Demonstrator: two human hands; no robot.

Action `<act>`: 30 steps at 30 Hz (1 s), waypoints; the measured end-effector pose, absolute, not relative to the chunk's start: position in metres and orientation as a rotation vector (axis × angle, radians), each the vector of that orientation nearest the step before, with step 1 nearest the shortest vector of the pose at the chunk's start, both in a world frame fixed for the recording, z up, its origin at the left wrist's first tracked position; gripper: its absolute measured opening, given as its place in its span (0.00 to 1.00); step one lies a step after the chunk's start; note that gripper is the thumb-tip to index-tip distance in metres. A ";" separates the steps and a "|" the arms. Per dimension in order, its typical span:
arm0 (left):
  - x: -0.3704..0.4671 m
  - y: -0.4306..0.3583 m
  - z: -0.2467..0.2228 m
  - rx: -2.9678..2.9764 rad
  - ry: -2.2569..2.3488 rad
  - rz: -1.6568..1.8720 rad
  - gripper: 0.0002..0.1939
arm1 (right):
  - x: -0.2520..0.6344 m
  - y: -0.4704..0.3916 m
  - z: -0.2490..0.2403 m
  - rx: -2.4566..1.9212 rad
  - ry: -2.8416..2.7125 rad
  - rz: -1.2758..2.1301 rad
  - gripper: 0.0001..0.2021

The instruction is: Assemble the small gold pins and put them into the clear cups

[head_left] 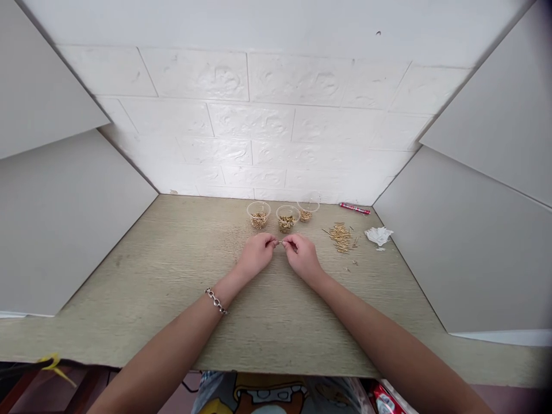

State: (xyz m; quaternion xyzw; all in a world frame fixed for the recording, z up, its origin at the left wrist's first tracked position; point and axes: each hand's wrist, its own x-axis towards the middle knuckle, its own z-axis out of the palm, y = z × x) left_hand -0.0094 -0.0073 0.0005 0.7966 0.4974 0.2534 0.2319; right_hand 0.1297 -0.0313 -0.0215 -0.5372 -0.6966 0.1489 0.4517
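1. A slender piece [280, 242] is held near the middle of the tabletop [280, 328], spanned between the fingertips of both hands; its exact form is too small to be made out.
2. One end is pinched in the grip of the left hand [259, 251], between thumb and forefinger.
3. The other end is pinched likewise by the right hand [301, 253], whose remaining fingers are curled inward.
4. Just beyond the hands, a middle cup [287, 210], clear and partly filled with small golden-brown parts [287, 225], is seen.
5. To its left, a left cup [259, 206] is set, with fine golden parts [259, 220] contained in it; behind it to the right, a right cup [309, 202] is placed, with a smaller golden heap [305, 216] held at its bottom.
6. Beside the left hand, the surface is strewn with tiny golden bits [233, 238].
7. To the right of the right hand, golden rods [340, 237] are piled, mostly side by side.
8. Farther right, a crumpled white tissue [378, 235] is found, and a red pen [354, 208] is laid near the wall [271, 123].
9. A chain bracelet [216, 301] is worn on the left wrist.
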 end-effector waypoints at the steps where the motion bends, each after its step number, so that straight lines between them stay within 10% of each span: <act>1: -0.009 -0.008 0.001 2.217 1.366 0.702 0.12 | 0.130 -0.031 -0.022 -1.325 -1.721 0.363 0.06; 30: -0.008 -0.006 -0.002 2.106 1.344 0.720 0.12 | 0.130 -0.034 -0.022 -1.276 -1.471 0.713 0.08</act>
